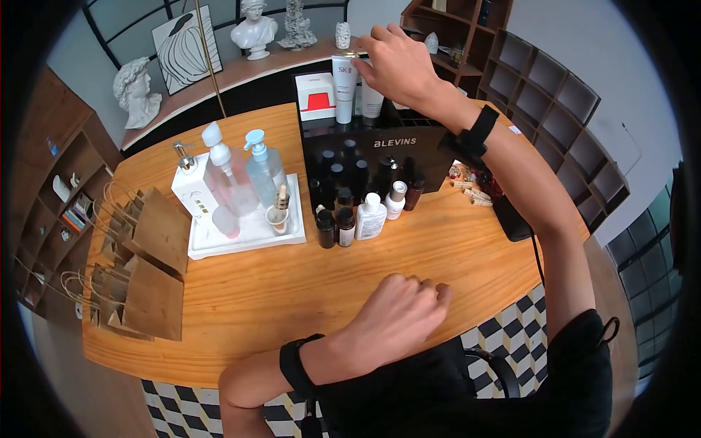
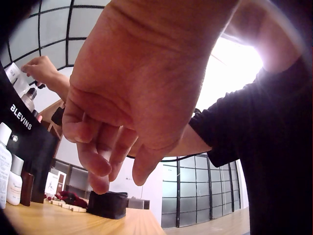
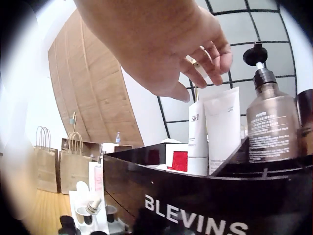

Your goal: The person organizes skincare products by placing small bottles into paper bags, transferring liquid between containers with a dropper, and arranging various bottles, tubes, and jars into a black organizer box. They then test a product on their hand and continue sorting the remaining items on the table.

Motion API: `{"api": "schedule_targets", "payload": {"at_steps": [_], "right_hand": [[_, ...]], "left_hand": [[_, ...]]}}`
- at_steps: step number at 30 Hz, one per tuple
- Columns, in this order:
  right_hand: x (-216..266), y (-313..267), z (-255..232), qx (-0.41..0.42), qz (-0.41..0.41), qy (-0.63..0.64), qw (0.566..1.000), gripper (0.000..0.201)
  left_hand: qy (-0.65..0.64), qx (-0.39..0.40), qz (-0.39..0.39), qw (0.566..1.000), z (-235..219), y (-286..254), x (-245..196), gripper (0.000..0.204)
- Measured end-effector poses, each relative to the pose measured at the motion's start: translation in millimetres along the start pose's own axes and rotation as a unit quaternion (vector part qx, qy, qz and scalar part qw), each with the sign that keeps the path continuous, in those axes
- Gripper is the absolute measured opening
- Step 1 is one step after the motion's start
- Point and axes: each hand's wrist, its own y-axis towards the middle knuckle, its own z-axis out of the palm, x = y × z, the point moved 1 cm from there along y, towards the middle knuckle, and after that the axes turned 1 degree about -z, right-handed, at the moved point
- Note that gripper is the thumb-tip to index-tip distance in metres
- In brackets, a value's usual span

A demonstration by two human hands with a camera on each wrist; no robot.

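Observation:
My right hand (image 1: 398, 64) is raised over a black organizer (image 1: 365, 150) marked BLEVINS, its fingers loosely bent. In the right wrist view, the right hand's thumb and fingers hang just above a white SK-II tube (image 3: 197, 129) and a second pale tube (image 3: 222, 127), with a gap between fingertips and tubes. A white box with a red patch (image 1: 316, 96) stands beside the tubes. My left hand (image 1: 398, 317) hovers over the table's near edge with fingers loosely curled and holding nothing, as the palm (image 2: 132, 83) in the left wrist view shows.
Several small bottles (image 1: 371, 217) stand before the organizer. A white tray (image 1: 248, 247) carries pump bottles (image 1: 266, 171) and a small cup. Brown paper bags (image 1: 153, 296) line the table's left end. A black case (image 1: 512, 219) sits right. A pump bottle (image 3: 273, 122) stands in the organizer.

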Motion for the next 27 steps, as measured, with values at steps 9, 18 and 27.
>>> {"api": "schedule_targets", "payload": {"at_steps": [9,18,27], "right_hand": [[-8.2,-26.4,-0.5,0.077,0.062,0.138,0.985,0.028],[-5.6,-53.9,-110.5,-0.019,0.086,0.329,0.94,0.018],[18.8,-144.7,-96.7,0.198,0.017,0.381,0.903,0.014]], "left_hand": [[-0.002,0.003,0.003,1.0,0.4,0.4,-2.4,0.03],[-0.001,0.018,-0.002,1.0,2.8,0.9,-4.3,0.027],[-0.011,0.043,-0.021,0.999,5.4,4.2,-3.3,0.027]]}}
